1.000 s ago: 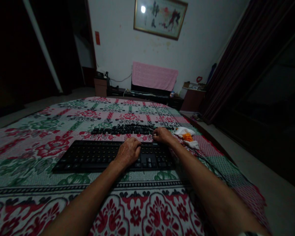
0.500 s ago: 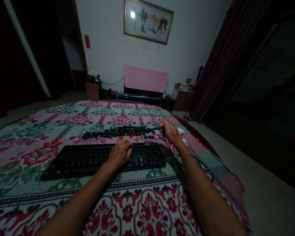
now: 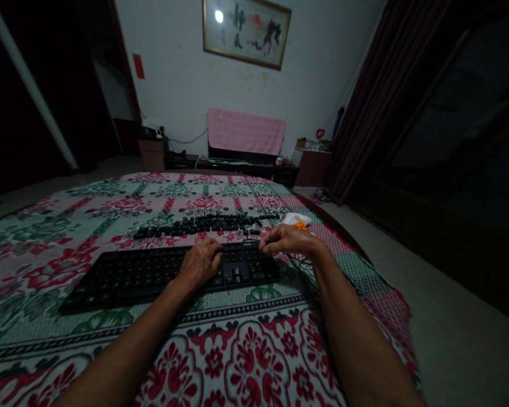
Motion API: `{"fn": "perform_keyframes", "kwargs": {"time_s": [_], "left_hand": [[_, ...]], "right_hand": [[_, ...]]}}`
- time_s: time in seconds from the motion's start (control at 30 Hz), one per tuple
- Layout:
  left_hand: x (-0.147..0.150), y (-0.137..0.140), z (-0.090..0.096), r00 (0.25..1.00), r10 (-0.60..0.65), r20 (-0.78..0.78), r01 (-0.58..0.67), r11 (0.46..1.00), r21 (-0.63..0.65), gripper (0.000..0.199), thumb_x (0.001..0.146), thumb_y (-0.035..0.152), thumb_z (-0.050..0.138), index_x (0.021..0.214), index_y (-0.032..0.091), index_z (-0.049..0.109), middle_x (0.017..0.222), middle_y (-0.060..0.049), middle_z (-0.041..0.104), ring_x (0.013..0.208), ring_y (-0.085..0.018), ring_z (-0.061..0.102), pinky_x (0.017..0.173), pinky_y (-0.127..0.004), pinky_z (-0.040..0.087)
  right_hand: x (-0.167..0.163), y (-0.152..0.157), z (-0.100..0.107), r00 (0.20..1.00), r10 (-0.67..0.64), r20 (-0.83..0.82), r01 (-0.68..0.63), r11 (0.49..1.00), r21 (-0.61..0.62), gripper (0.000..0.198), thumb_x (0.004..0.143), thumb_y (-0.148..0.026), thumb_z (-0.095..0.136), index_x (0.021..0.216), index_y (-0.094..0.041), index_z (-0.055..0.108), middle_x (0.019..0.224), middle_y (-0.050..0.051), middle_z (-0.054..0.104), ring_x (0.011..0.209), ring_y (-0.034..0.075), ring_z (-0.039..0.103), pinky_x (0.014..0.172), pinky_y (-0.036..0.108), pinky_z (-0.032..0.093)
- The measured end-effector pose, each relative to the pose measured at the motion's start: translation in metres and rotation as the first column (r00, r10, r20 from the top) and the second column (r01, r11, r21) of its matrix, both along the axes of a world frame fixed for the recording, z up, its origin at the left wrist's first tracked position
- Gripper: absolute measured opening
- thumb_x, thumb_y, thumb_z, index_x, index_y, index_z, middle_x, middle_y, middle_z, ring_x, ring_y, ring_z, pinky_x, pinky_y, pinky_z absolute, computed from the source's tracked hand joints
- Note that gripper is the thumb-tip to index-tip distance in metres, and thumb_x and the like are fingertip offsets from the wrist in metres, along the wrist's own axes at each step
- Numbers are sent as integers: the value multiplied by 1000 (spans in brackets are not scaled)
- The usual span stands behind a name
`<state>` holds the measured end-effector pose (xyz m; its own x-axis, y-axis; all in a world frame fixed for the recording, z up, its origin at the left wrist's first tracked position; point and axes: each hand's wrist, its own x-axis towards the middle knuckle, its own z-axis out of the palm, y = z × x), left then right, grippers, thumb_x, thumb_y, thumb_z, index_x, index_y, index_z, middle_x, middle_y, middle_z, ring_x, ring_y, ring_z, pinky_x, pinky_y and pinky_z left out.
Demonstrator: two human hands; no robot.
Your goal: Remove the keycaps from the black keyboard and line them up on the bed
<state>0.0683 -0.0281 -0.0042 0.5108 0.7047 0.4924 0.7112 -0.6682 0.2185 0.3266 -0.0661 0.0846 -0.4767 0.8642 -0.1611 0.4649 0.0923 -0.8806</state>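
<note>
A black keyboard with most of its keycaps off lies on the patterned cloth. My left hand rests on its middle, thumb and fingers apart, the fingertips near the back edge. Over the keyboard's right end, my right hand has its thumb and fingers pinched together. Anything between those fingertips is too small or hidden to make out. Behind the keyboard, loose black keycaps lie in a long heap, with a few strays at its right end.
A white and orange item lies past my right hand. Black cable runs beside the keyboard's right end. The flowered cloth covers a broad surface with a rounded far edge. A pink towel hangs by the far wall.
My right hand has come back from the right end of the keycap heap to the keyboard's upper right corner. The left hand stays on the keyboard. The view has shifted slightly.
</note>
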Motion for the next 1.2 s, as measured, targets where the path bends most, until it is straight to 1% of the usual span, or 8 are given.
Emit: {"fn": "perform_keyframes", "kwargs": {"time_s": [0.17,0.37,0.57,0.87,1.03,1.2], "left_hand": [[0,1,-2,1000,0,-2,1,1000,28,21,82,23,44,92,17,62,97,-8,60,92,-20,53,82,-33,46],[0,1,-2,1000,2,-3,-2,1000,24,21,82,22,45,91,17,63,96,-7,60,91,-19,54,82,-33,46],[0,1,-1,1000,-3,3,3,1000,2,22,82,23,44,91,17,63,96,-7,60,91,-19,53,82,-33,46],[0,1,0,1000,-7,-5,8,1000,12,21,81,22,45,90,18,64,95,-8,60,91,-20,53,81,-33,46],[0,-1,1,1000,1,1,-1,1000,10,21,81,22,45,90,19,64,95,-7,60,91,-19,53,81,-33,46],[0,0,1,1000,3,-18,-3,1000,-25,23,82,23,44,92,19,64,96,-7,60,91,-20,53,80,-33,46]], "right_hand": [[-2,1,-3,996,31,78,-28,999,-42,27,65,-31,66,85,-13,66,61,-1,61,54,8,53,52,19,40],[-11,-2,1,988,25,151,-23,1000,-15,24,67,-30,64,82,-12,66,60,-1,60,54,8,53,52,19,40],[-12,-5,5,993,17,120,-15,1000,-19,25,66,-30,64,84,-12,65,63,-1,60,56,8,53,53,19,40],[-11,-2,1,988,15,153,-18,1000,17,24,67,-29,63,84,-12,66,64,-1,60,57,8,52,54,19,40],[-13,-5,5,990,25,136,-27,1000,13,22,67,-29,62,82,-12,66,65,-1,60,57,9,53,54,19,41],[-17,-3,8,979,32,201,-51,994,92,19,67,-26,61,79,-13,67,63,-1,60,57,9,53,53,19,39]]}}
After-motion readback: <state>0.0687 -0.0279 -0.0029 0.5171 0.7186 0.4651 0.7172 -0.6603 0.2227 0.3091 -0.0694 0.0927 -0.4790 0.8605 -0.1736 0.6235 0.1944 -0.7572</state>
